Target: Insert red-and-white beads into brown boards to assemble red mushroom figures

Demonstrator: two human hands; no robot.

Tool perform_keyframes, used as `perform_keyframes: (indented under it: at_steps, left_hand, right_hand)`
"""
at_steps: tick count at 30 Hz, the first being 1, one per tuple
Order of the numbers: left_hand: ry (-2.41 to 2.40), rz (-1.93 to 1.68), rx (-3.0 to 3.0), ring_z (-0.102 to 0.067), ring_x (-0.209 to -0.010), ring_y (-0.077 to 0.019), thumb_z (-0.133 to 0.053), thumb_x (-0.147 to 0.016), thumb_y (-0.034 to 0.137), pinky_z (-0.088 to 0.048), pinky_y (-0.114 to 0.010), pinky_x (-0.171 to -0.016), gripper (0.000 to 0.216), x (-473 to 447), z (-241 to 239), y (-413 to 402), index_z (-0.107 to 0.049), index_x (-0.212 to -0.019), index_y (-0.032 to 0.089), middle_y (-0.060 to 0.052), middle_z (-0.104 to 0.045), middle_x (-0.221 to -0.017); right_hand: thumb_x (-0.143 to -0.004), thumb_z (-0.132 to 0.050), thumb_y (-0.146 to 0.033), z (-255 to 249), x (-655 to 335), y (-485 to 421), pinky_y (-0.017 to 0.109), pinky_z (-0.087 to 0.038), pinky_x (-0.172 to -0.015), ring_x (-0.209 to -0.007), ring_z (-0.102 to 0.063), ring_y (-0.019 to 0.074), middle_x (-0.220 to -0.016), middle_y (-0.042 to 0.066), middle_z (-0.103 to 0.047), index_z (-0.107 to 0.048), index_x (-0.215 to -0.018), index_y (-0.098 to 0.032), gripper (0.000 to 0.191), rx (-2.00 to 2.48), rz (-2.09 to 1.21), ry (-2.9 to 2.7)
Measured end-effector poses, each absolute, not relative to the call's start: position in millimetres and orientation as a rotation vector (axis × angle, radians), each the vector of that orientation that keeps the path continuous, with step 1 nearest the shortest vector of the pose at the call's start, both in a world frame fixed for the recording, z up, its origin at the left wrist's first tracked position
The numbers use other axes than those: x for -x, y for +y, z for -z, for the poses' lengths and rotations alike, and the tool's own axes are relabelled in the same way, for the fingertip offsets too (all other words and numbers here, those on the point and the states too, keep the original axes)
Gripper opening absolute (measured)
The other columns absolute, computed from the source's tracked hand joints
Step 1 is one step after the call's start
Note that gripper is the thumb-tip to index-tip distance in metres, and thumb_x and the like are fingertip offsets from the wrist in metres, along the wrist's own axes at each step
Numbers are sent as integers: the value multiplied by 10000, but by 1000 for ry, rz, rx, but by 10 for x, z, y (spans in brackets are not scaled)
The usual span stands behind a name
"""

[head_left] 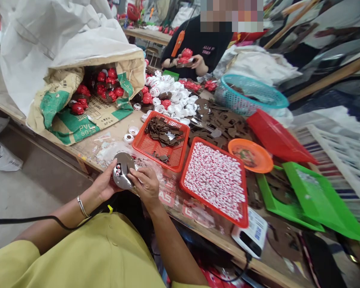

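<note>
In the head view, a glossy brown disc (126, 160) with a small printed or attached patch near its left side is held in front of my body, at the table's edge. My left hand (103, 184) grips it by its left rim. My right hand (146, 182) closes on its right side, fingers pressed on the front face. Just beyond the hands stands a red basket (184, 160) with small brown pieces (163, 134). To its right is a red tray (183, 186) full of small white-and-red pieces (214, 178).
A large sack (87, 124) with red-and-brown parts lies open at the left. White parts (174, 96) are heaped behind the baskets. Across the table a person (195, 44) holds a red part. An orange plate (265, 162), green trays (324, 200) and a blue basket (252, 102) stand right.
</note>
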State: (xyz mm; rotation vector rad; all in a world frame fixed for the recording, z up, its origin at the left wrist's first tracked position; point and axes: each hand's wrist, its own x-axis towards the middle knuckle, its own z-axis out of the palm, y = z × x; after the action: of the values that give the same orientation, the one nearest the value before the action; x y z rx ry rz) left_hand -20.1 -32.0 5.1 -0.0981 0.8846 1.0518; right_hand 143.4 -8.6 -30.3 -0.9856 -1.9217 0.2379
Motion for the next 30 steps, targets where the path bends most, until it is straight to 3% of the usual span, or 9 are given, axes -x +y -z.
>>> perform_keyframes:
  at_steps: [5,9,11,13,17,20,24,27,30]
  left_hand:
    - [866,-1061,101,-657,-715,-195,-580,-897,469,-559,-346,-645,412,261,-104,-297,-645,-1159,158,-93,-713,-939]
    - [874,-1067,109,-675,-765,-217,-592,-887,473,-574,-390,-691,458,301,-105,-295,-614,-1231,171,-99,-714,-989]
    - [845,-1080,92,-686,-797,-234,-588,-886,487,-577,-406,-720,497,304,-125,-300,-594,-1272,174,-114,-713,-1024]
    - [800,-1111,44,-694,-851,-248,-573,-898,475,-578,-411,-758,491,297,-157,-302,-588,-1287,176,-123,-712,-1060]
    - [774,-1182,-30,-698,-901,-236,-576,-914,413,-570,-374,-821,440,262,-166,-300,-605,-1271,158,-119,-721,-1064]
    - [775,-1238,-24,-696,-916,-221,-606,-901,389,-564,-354,-851,462,216,-106,-323,-584,-1309,171,-101,-721,-1080]
    - [754,-1236,-77,-682,-960,-218,-599,-907,395,-554,-340,-865,479,194,-75,-442,-561,-1340,194,-105,-699,-1143]
    - [771,-1130,-130,-674,-957,-235,-552,-906,503,-557,-396,-841,513,309,-126,-557,-535,-1360,264,-100,-676,-1182]
    - [788,-1044,-130,-674,-897,-256,-498,-876,631,-544,-515,-814,588,523,-143,-584,-474,-1393,354,-84,-668,-1170]
  right_hand:
    - [-952,-539,-399,235,-1495,-83,441,-475,-894,-1036,-580,242,-1130,105,-621,-738,-1098,-261,283,970,-258,-2074]
    - [-996,-412,-407,250,-1473,-139,460,-440,-978,-1187,-518,255,-1285,105,-557,-713,-1152,-275,365,1014,-563,-2047]
    - [-1006,-349,-450,286,-1439,-160,407,-494,-924,-1135,-555,227,-1297,101,-558,-670,-1221,-273,425,1044,-868,-1841]
    - [-1003,-313,-492,317,-1409,-161,348,-549,-798,-954,-618,184,-1274,107,-580,-582,-1324,-263,478,1087,-1160,-1522]
    - [-932,-452,-552,309,-1371,-132,279,-561,-648,-732,-611,128,-1214,101,-620,-564,-1332,-238,520,1141,-1473,-1148]
    - [-850,-588,-567,258,-1315,-145,287,-573,-635,-787,-642,165,-1160,86,-661,-618,-1271,-243,532,1166,-1567,-1127]
    - [-775,-709,-514,165,-1258,-192,345,-586,-785,-960,-655,220,-1135,70,-692,-660,-1213,-235,522,1125,-1566,-1159]
    - [-737,-758,-495,89,-1345,-171,353,-574,-819,-967,-662,222,-1096,65,-709,-680,-1185,-225,529,1092,-1643,-1166]
    - [-703,-789,-499,21,-1521,-79,302,-563,-723,-864,-672,194,-1046,61,-724,-715,-1121,-223,507,1077,-1737,-1231]
